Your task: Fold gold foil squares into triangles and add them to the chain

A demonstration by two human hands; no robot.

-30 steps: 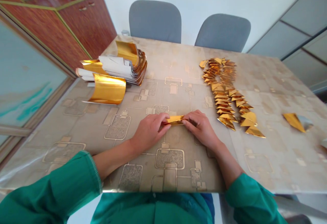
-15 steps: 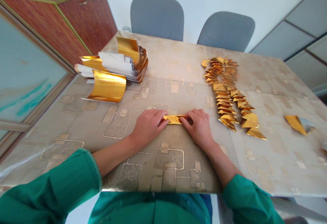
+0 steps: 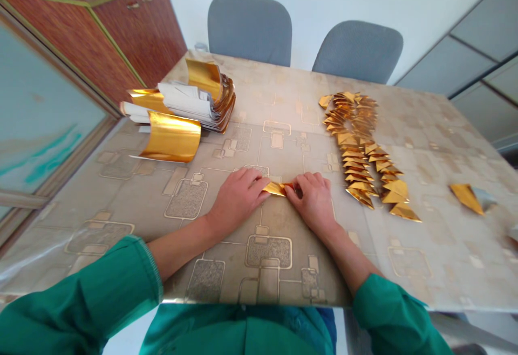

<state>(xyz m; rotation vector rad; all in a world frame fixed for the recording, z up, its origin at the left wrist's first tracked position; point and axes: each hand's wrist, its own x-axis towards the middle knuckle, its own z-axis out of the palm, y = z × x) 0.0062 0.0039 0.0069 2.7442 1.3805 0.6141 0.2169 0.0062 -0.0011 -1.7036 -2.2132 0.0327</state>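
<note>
A narrow folded strip of gold foil paper (image 3: 275, 189) lies low over the table between my two hands. My left hand (image 3: 239, 197) pinches its left end with thumb and fingers. At the right end my right hand (image 3: 312, 199) grips it, thumb in front and fingers curled behind. The strip's ends are hidden under my fingers. To the right, folded gold paper pieces (image 3: 356, 163) stand nested in two long rows. On the left sits a stack of gold and white paper sheets (image 3: 188, 104), with a curled gold sheet (image 3: 172, 136) at its near side.
A loose gold and silver piece of paper (image 3: 467, 198) lies far right on the patterned tablecloth (image 3: 267, 252). Two grey chairs (image 3: 250, 28) stand behind the table, and a reddish wooden cabinet (image 3: 133, 31) is at the back left.
The gold strip looks narrower and tilts down to the right now. My left hand has shifted slightly right and up along it; my right hand has barely moved.
</note>
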